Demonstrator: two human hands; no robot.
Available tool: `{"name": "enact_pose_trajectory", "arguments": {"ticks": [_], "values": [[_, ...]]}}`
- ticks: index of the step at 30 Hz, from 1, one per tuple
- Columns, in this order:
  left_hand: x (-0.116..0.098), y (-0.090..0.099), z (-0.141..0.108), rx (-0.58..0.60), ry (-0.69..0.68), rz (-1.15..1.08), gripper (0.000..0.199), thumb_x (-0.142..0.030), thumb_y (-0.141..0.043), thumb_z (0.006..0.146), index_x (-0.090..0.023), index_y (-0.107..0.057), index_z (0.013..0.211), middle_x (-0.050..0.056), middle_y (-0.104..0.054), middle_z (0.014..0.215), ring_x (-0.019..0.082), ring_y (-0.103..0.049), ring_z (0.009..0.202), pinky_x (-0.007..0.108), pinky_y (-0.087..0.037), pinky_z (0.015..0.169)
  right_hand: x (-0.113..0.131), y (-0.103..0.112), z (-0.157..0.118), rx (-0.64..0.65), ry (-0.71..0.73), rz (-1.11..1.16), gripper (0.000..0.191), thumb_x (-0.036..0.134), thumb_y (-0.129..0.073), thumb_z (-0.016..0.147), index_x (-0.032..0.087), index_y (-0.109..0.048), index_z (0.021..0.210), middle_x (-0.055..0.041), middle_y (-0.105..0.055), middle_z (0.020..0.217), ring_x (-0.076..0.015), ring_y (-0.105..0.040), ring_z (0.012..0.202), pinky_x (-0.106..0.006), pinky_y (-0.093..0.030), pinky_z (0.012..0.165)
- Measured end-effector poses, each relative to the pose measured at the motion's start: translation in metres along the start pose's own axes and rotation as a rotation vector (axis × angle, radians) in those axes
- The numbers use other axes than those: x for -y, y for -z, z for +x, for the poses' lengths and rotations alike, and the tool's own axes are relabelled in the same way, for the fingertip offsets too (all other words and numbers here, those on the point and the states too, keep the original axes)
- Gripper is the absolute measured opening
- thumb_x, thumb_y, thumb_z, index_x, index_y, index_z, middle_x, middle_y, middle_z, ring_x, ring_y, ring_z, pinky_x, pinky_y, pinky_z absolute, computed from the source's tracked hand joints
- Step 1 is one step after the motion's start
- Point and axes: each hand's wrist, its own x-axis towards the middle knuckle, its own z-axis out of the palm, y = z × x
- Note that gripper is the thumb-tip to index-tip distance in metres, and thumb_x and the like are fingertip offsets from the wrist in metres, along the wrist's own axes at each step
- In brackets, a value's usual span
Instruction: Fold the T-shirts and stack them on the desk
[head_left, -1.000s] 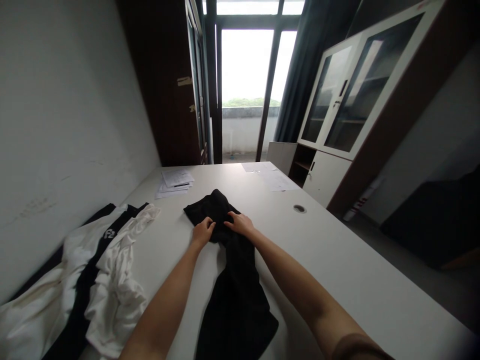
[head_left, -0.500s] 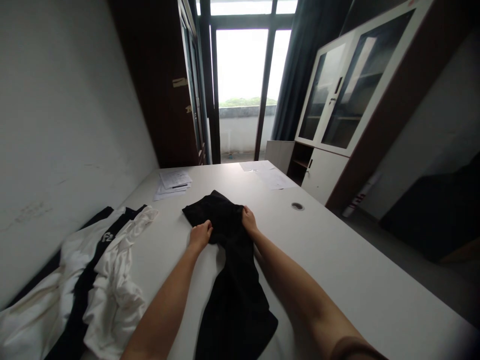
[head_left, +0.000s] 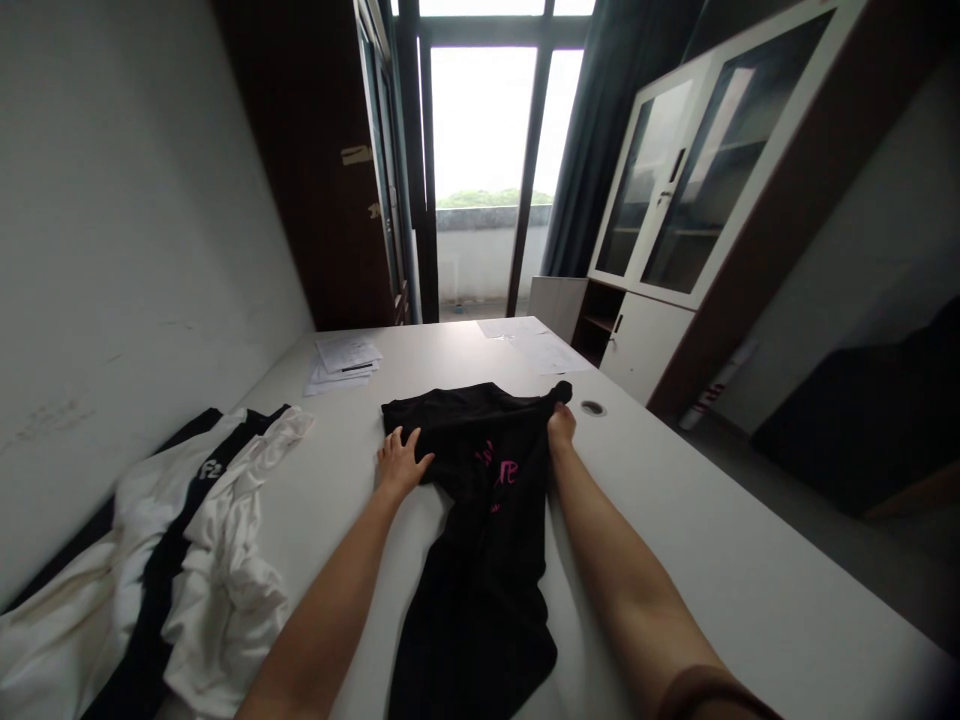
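From my end I see the black shirt (head_left: 480,580) lying lengthwise down the middle of the white worktop (head_left: 675,560), its near end running out of the bottom of my view. Pink lettering (head_left: 508,471) shows on its upper part, partly lost in the creases.

My left hand (head_left: 400,462) rests on the shirt's far left part, and its grip is open: fingers spread over the cloth, thumb out to the side. My right hand (head_left: 562,427) has its grip closed on the far right corner, where a bunch of fabric sticks out beyond the fist. Just beside that hand I can make out a round cable grommet (head_left: 593,409).

To my left, near the wall, a rumpled heap of white and black garments (head_left: 232,540) lies well apart from the shirt. Farther back sits a stack of papers (head_left: 345,352) with a dark pen (head_left: 358,367) on it; loose sheets (head_left: 551,352) lie at the far right corner.
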Motion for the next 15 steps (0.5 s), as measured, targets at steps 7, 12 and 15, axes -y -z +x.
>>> {"name": "enact_pose_trajectory", "arguments": {"ticks": [7,12,15], "values": [[0.014,0.001,0.010,-0.051,-0.022,-0.191,0.011,-0.024,-0.058,0.093,-0.023,-0.066,0.100,0.009,-0.062,0.108,0.024,-0.058,0.107,0.037,-0.044,0.099,0.012,-0.004,-0.023,-0.217,0.205,-0.274,0.043,0.042,-0.030,0.100,0.014,-0.052,0.124,-0.0202,-0.060,0.119,-0.0299,-0.056,0.113,-0.043,-0.044,0.099],[0.024,-0.002,0.016,-0.193,0.005,-0.419,0.007,-0.023,-0.056,0.093,-0.023,-0.063,0.095,0.006,-0.064,0.102,0.022,-0.061,0.103,0.035,-0.047,0.098,0.026,-0.005,-0.038,-0.084,0.544,-0.532,0.038,0.035,-0.036,0.100,0.015,-0.059,0.123,-0.0177,-0.058,0.126,-0.0299,-0.048,0.121,-0.043,-0.035,0.106],[0.032,-0.002,0.023,-0.299,0.128,-0.563,0.007,-0.026,-0.055,0.093,-0.023,-0.061,0.095,0.005,-0.064,0.099,0.020,-0.062,0.100,0.034,-0.049,0.097,0.029,-0.010,-0.043,0.205,0.616,-0.610,0.032,0.031,-0.040,0.100,0.018,-0.067,0.112,-0.0128,-0.064,0.118,-0.0272,-0.052,0.114,-0.039,-0.037,0.104]]}}
